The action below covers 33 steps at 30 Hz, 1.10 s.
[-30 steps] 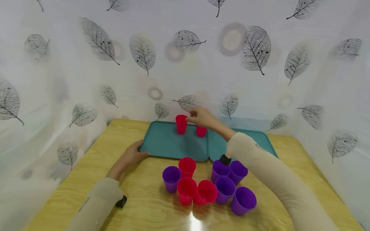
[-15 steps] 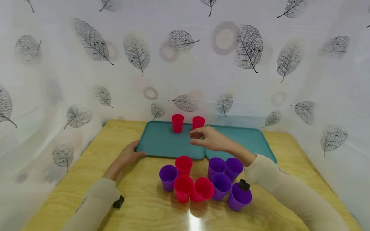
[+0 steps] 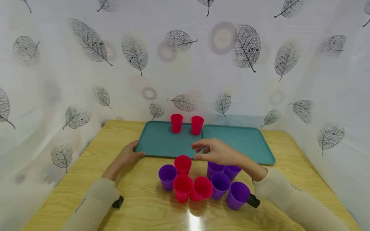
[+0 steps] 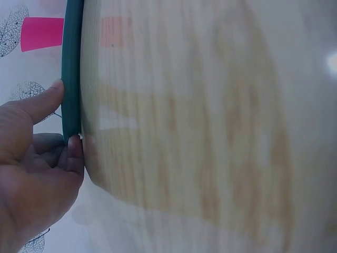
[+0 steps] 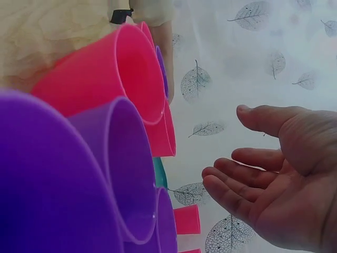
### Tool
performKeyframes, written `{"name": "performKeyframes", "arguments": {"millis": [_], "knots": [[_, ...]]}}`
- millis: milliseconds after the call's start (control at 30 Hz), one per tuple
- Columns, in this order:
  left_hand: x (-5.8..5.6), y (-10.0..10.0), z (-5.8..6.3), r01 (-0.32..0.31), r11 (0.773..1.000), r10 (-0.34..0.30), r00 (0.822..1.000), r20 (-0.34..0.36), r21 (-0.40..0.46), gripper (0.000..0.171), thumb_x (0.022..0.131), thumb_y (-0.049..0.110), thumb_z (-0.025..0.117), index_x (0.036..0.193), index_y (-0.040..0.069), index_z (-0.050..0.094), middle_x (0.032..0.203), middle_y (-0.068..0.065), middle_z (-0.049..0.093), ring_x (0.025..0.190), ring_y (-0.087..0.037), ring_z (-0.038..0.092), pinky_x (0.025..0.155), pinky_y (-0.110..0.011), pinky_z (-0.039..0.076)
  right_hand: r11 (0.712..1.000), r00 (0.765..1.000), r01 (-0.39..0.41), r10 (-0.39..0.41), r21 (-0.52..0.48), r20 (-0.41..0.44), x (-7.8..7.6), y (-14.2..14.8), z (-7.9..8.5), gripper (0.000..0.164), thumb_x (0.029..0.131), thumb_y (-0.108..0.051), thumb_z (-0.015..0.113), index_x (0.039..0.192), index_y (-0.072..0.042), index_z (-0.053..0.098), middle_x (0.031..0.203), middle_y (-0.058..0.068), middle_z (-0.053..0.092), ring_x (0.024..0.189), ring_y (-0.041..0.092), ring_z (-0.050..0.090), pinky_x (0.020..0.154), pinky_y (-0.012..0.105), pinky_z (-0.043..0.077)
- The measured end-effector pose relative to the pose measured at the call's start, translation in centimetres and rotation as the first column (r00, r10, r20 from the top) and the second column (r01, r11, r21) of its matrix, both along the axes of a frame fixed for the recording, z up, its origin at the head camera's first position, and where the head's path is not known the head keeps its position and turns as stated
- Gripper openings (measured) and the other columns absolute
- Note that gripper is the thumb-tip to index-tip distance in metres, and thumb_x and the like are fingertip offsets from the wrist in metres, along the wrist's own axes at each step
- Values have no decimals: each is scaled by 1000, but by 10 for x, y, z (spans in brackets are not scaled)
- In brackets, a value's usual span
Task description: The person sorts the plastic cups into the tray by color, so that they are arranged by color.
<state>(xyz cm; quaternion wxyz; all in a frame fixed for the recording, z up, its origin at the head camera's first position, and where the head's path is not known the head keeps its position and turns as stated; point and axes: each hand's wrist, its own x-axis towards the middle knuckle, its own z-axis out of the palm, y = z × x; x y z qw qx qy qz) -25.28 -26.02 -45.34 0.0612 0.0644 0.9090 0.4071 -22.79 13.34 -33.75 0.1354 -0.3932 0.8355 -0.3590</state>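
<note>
My left hand holds the front left corner of the left teal tray; in the left wrist view its thumb and fingers meet the tray's rim. Two red cups, a left one and a right one, stand upright at the back of that tray. My right hand hovers with relaxed fingers over the trays' front edge, holding nothing. Below it stand several purple cups, partly hidden at the back. Three red cups stand beside them, with another purple cup at their left.
A second teal tray lies against the right side of the first. Both trays are on a wooden table. A white curtain with a leaf print hangs behind and at the sides.
My right hand has left the right red cup at the back of the left tray and come back toward the front cups. The left hand stays at the tray corner.
</note>
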Motion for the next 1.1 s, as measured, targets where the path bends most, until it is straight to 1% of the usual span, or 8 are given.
{"name": "performKeyframes", "arguments": {"millis": [200, 333, 467, 600, 733, 833, 967, 1100], "knots": [[0, -1, -1, -2, 1000, 2, 1000, 10, 5, 77, 103, 17, 65, 154, -19, 20, 160, -40, 20, 149, -55, 18, 123, -62, 17, 1000, 999, -22, 22, -2, -30, 16, 12, -1, 48, 101, -27, 70, 139, 0, 61, 133, 11, 67, 112, 26, 68, 92, 38, 59], [1, -1, -1, 3, 1000, -3, 1000, 0, 1, 77, 103, 17, 65, 153, -20, 21, 159, -41, 20, 148, -56, 19, 122, -62, 18, 1000, 998, -23, 22, -12, -60, 24, 20, -5, 44, 101, -27, 71, 136, -1, 64, 131, 10, 68, 110, 23, 69, 94, 45, 58], [2, 0, 0, -2, 1000, 2, 1000, 7, -8, 77, 103, 17, 65, 153, -21, 20, 159, -41, 19, 148, -56, 19, 122, -63, 19, 999, 995, -26, 24, -20, -96, 33, 25, -9, 44, 99, -26, 73, 135, -2, 64, 129, 8, 69, 113, 22, 68, 98, 48, 56], [2, 0, 1, 0, 1000, 0, 1000, 12, -5, 77, 103, 17, 64, 153, -21, 19, 159, -42, 18, 148, -57, 18, 122, -63, 18, 999, 990, -39, 35, -24, -133, 42, 27, -12, 45, 97, -26, 75, 135, -3, 65, 129, 7, 69, 118, 25, 66, 100, 47, 55], [2, -1, 0, 7, 1000, -7, 1000, 1, 0, 76, 103, 15, 64, 153, -21, 19, 159, -41, 19, 148, -56, 18, 122, -63, 18, 999, 988, -45, 45, 1, -149, 47, 26, -16, 46, 97, -28, 75, 134, -3, 65, 131, 8, 68, 122, 28, 64, 102, 48, 54], [1, -1, -1, 14, 1000, -14, 1000, -10, 3, 75, 103, 14, 64, 153, -21, 20, 159, -41, 20, 148, -56, 19, 122, -63, 18, 999, 987, -37, 43, 40, -158, 51, 25, -19, 49, 97, -32, 75, 135, -3, 65, 134, 9, 67, 126, 30, 61, 104, 50, 52], [0, -2, -2, 22, 1000, -22, 1000, -18, 11, 75, 103, 13, 64, 153, -21, 20, 158, -42, 20, 147, -56, 20, 122, -63, 19, 996, 990, -26, 38, 89, -139, 56, 24, -22, 57, 96, -38, 76, 138, -2, 63, 139, 8, 64, 132, 31, 57, 106, 52, 50], [-2, -2, -4, 24, 1000, -24, 1000, -13, 17, 75, 103, 13, 65, 153, -20, 20, 159, -41, 20, 148, -56, 20, 122, -63, 19, 993, 991, -23, 38, 115, -130, 59, 24, -25, 63, 94, -43, 77, 140, -2, 61, 142, 7, 62, 135, 29, 55, 108, 51, 49]]}}
